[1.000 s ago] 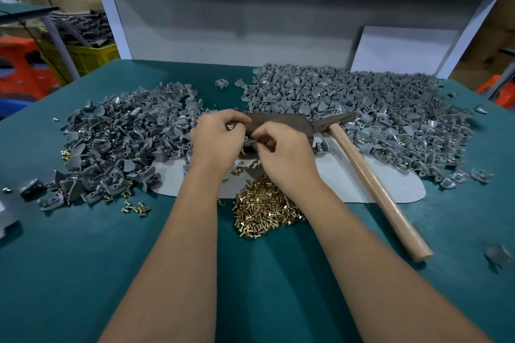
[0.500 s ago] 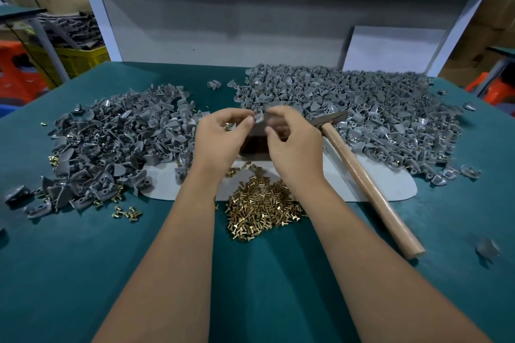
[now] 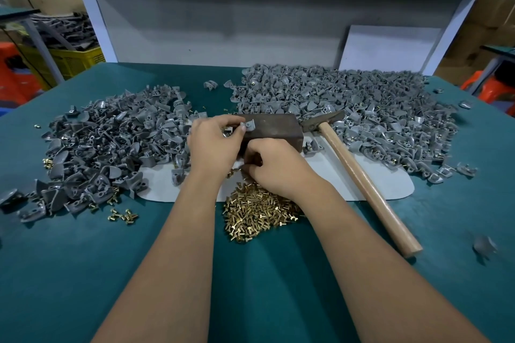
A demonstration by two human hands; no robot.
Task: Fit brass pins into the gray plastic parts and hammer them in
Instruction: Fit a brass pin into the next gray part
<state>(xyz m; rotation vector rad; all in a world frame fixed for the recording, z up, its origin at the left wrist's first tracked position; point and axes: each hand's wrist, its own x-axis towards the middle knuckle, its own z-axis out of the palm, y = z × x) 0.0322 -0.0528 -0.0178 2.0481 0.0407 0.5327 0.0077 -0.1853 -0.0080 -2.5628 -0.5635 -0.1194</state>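
No legible text, label, brand, number or sign appears on anything around your hands or on the bench before you.

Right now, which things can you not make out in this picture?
Head view only:
- Whether the right hand holds a brass pin: its fingers curl under, hidden.
- Whether the gray part in the left hand has a pin: too small.
- Gray part at far right: blurred.

Matt gray plastic parts (image 3: 348, 103); shiny brass pins (image 3: 256, 211); smooth wooden hammer handle (image 3: 365, 184).
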